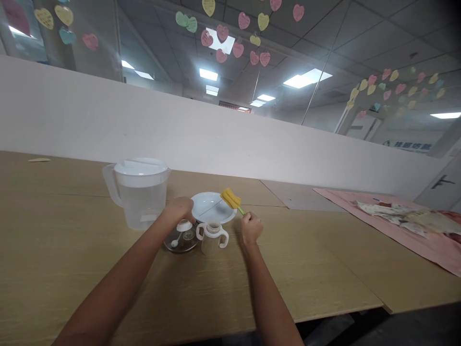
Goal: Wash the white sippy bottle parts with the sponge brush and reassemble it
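Note:
My right hand (251, 228) is closed around the green handle of a sponge bottle brush (231, 198). The brush's yellow sponge head is raised at the right rim of a white plate (204, 199). A thin line runs across the plate; I cannot tell what it is. My left hand (181, 209) hangs over a round metal tray (180, 250), its fingers curled down and partly hidden. Just below those fingers is a small white cap-like part (185, 225), with a clear round piece (188, 235) and a white weighted end (175, 243) on the tray. Between my hands stands a two-handled baby bottle (213, 235) without a lid.
A lidded clear pitcher (144, 192) of water stands left of my left hand. Far right, a pink cloth (382, 221) lies under folded fabric (406, 218). A low white wall (216, 139) bounds the back of the wooden table (309, 254). A flat pale strip (39, 159) lies far left.

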Demonstrator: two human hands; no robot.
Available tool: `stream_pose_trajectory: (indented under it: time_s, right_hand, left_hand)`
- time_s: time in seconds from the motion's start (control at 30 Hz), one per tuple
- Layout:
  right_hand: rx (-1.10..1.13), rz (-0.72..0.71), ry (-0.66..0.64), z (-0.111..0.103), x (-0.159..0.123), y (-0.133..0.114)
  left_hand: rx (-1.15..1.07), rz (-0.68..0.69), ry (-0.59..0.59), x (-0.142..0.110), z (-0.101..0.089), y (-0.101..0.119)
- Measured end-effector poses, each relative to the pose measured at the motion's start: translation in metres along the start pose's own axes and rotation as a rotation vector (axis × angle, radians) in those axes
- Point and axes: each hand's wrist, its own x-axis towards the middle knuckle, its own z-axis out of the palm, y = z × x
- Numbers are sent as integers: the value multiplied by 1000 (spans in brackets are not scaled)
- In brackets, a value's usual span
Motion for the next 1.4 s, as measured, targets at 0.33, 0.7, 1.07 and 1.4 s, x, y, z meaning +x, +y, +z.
stream_pose_trajectory:
  time_s: [0.33,0.7,1.07,1.4]
  right_hand:
    - [4,-1,-15,0,0,-1]
    - [17,-2,-31,-2,0,-2]
    - [68,-15,-41,-2,1,0]
    - [156,-24,-11,-4,0,0]
  left_hand:
    - [-51,45,-74,8,19,6]
    - [-61,149,126,-2,8,3]
    - [-181,612,-29,-39,-2,35]
    - [-229,610,82,-25,2,28]
